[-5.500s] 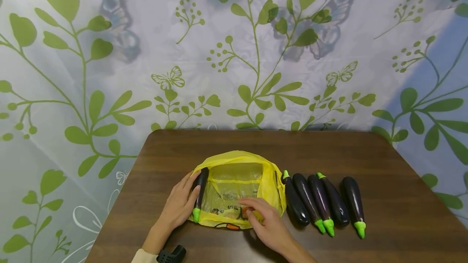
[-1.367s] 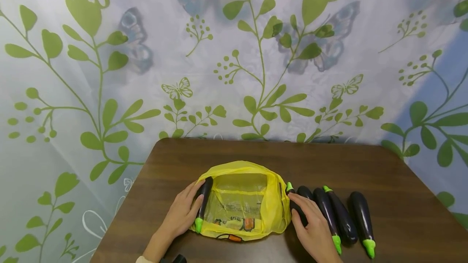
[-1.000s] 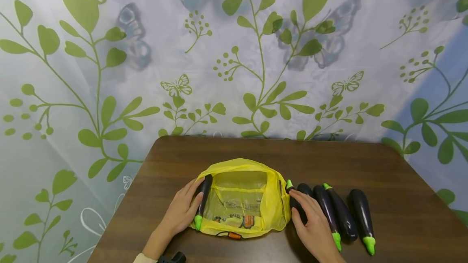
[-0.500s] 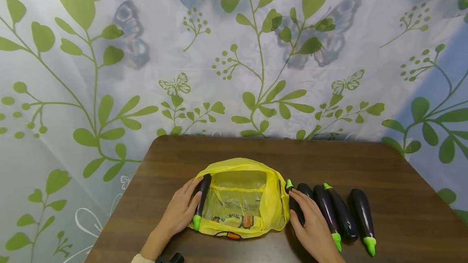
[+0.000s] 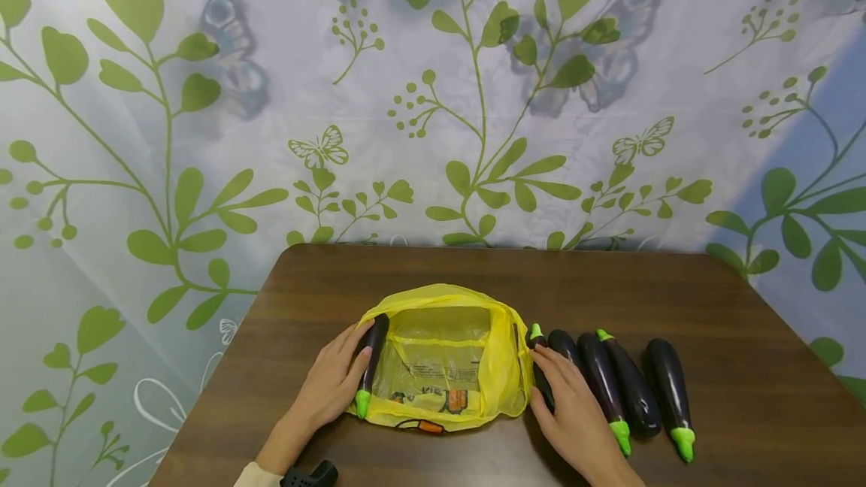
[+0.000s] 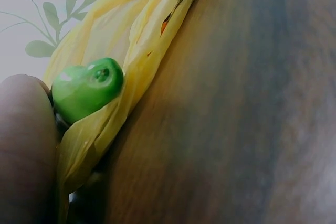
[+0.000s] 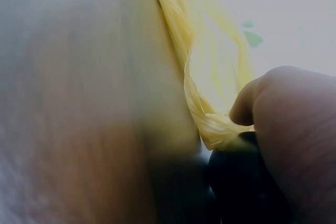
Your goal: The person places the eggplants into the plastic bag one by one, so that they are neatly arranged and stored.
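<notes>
A yellow plastic bag [image 5: 509, 367] lies on the table with its mouth spread towards me. Inside its left edge is a dark purple eggplant [image 5: 370, 355], whose green stem [image 6: 86, 90] sticks out near my thumb in the left wrist view. My left hand [image 5: 329, 380] holds this eggplant together with the bag's edge. Against the bag's right side lies another eggplant [image 5: 543, 385], partly covered by my right hand [image 5: 575, 415], which grips it with thumb and fingers. In the right wrist view this dark eggplant [image 7: 244, 182] is blurred below my thumb.
Several more eggplants [image 5: 632, 389] lie side by side on the brown wooden table [image 5: 737, 367], right of my right hand. Behind the table's far edge hangs a patterned cloth [image 5: 433, 96]. A black strap device [image 5: 310, 474] is on my left wrist.
Several seconds ago my right hand was over the bag's mouth; it has since moved right onto the eggplant beside the bag. My left hand has stayed. The view has tilted slightly.
</notes>
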`<state>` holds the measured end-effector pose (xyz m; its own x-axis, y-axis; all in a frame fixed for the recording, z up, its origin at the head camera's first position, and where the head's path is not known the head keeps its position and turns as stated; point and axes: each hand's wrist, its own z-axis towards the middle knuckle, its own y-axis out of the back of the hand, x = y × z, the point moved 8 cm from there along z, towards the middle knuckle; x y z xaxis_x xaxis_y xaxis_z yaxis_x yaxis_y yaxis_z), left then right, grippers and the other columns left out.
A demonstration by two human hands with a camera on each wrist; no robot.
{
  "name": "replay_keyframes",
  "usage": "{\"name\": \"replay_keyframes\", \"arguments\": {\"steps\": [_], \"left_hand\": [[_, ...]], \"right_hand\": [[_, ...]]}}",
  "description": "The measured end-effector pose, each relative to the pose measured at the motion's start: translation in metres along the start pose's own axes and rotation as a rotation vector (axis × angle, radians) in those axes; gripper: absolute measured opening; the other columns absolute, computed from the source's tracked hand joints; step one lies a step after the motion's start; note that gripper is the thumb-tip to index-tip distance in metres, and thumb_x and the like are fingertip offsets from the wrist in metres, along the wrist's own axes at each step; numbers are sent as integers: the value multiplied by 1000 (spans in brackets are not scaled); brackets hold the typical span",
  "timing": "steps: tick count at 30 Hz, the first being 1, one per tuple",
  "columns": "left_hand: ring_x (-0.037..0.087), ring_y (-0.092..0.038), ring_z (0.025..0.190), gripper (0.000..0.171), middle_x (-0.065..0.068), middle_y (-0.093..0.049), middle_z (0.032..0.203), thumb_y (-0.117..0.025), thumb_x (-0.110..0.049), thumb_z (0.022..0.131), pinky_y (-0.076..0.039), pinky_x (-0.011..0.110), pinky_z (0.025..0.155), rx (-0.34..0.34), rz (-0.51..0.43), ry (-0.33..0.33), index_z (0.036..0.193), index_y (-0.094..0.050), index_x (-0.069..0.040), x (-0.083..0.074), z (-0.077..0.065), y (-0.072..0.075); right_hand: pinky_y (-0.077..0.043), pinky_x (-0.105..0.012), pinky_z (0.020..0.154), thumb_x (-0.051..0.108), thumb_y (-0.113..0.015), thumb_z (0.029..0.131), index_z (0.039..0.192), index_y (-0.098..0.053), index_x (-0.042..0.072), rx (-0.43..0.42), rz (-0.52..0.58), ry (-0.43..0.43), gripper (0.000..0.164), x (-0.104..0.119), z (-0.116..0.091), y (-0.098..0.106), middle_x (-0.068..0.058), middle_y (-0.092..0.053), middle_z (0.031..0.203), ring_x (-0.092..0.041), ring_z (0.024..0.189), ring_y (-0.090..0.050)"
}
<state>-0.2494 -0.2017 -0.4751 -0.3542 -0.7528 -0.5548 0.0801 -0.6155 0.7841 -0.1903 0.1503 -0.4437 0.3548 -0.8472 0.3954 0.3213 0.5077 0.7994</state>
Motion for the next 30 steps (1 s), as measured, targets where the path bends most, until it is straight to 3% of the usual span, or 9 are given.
{"name": "replay_keyframes", "arguments": {"steps": [5, 30], "left_hand": [[40, -43, 146, 51, 11, -41, 163, -41, -40, 112, -32, 67, 116, 0, 10, -9, 161, -38, -26, -1, 2, 0], [40, -40, 148, 53, 12, -40, 163, -37, -47, 112, -30, 68, 117, 33, -23, 47, 161, -37, -27, 3, 0, -4]], "right_hand": [[-47, -61, 106, 8, -79, 88, 141, -59, 2, 43, -30, -27, 57, -2, -1, -4, -17, -58, 146, -38, 138, -50], [-46, -66, 104, 1, -84, 77, 140, -58, -1, 4, -48, 11, 69, 2, -4, -2, -22, -55, 147, -47, 139, -47]]}}
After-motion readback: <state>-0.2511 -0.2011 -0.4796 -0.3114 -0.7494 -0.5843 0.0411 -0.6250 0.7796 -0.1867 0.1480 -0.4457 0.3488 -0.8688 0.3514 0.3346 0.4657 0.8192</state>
